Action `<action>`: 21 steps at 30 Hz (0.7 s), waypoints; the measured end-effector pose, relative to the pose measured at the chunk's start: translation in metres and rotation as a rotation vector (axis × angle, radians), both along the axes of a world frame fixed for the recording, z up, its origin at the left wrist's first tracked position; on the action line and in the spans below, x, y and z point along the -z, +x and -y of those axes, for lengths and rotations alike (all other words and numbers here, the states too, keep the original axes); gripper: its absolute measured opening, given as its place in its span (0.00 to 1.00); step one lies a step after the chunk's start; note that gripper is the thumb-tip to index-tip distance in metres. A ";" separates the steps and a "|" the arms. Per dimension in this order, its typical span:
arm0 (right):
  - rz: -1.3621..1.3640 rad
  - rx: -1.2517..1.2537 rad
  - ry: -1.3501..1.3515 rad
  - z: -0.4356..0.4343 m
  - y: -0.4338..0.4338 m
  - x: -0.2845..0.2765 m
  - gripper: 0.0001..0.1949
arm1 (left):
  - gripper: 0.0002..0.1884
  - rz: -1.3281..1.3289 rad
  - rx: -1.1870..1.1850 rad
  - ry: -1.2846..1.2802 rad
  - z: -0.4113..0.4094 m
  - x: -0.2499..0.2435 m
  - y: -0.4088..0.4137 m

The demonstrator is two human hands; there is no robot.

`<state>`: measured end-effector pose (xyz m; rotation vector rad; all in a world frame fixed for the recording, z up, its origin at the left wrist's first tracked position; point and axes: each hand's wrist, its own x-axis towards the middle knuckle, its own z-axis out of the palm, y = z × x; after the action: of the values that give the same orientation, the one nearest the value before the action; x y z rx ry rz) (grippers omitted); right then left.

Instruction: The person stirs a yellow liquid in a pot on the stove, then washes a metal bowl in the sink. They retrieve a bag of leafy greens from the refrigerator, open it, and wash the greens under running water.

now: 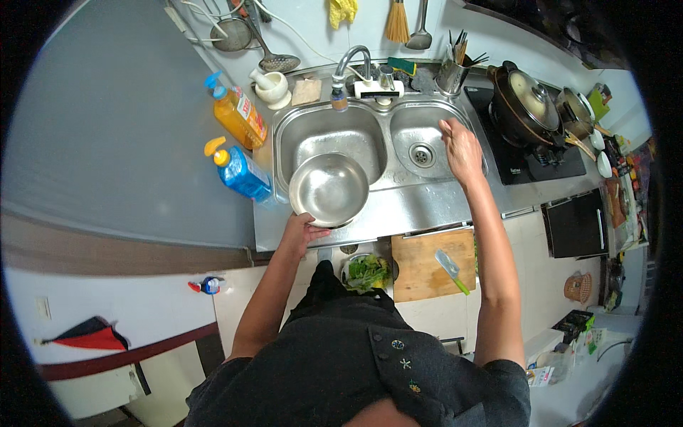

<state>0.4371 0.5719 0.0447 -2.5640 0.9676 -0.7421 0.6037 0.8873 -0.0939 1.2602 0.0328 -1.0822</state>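
Note:
My left hand grips the near rim of a round stainless steel bowl, thumb on the edge and fingers beneath. The bowl's inside is bare, and it overlaps the near rim of the larger left sink basin and the steel counter. Above the right side of the smaller basin, my right hand is closed with the fingers curled in; nothing shows in it. A round drain strainer sits in that basin's floor. The curved faucet reaches over the left basin.
Left of the sink stand an orange soap bottle, a blue pump bottle and a mortar. A lidded wok rests on the cooktop at right. Below the counter are a cutting board, a knife and leafy greens.

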 end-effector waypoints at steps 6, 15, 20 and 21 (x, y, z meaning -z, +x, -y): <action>-0.261 0.062 -0.123 0.073 0.111 0.044 0.21 | 0.27 -0.011 0.083 -0.059 0.036 0.016 0.067; -0.530 0.059 -0.091 0.132 0.204 0.111 0.26 | 0.24 -0.081 0.101 0.013 0.082 0.053 0.110; -0.532 0.062 -0.049 0.157 0.207 0.114 0.19 | 0.23 -0.159 0.142 0.046 0.103 0.059 0.114; -0.550 0.051 -0.079 0.164 0.206 0.112 0.17 | 0.23 -0.166 0.152 0.044 0.109 0.061 0.117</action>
<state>0.6431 0.4076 -0.0670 -2.8862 1.1755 -0.0716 0.7211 0.7783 -0.1554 1.2240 0.0880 -1.3227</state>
